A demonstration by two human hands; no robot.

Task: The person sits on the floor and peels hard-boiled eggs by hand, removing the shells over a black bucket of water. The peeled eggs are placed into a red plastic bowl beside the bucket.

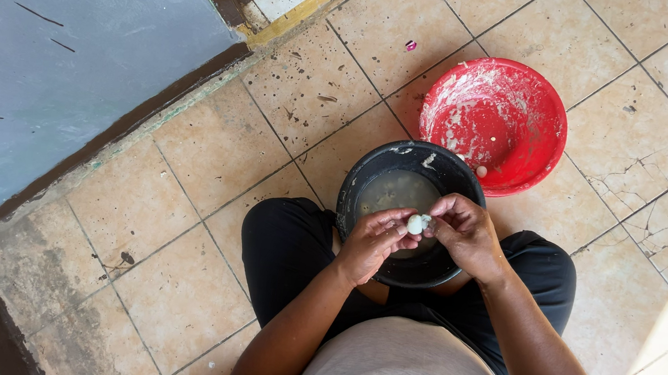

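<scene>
Dough ball [415, 223], small and white, sits at frame centre, pinched between fingertips of left hand [374, 243] and right hand [467, 235], over black bowl [359, 183]; red bowl [519, 161] just beyond, upper right.

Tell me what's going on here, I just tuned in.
A person sits on the tiled floor with a round black bowl of cloudy liquid between the knees. The left hand and right hand together pinch a small white lump over that bowl. A red plastic basin, smeared with white residue, sits just beyond, touching the black bowl's rim.
</scene>
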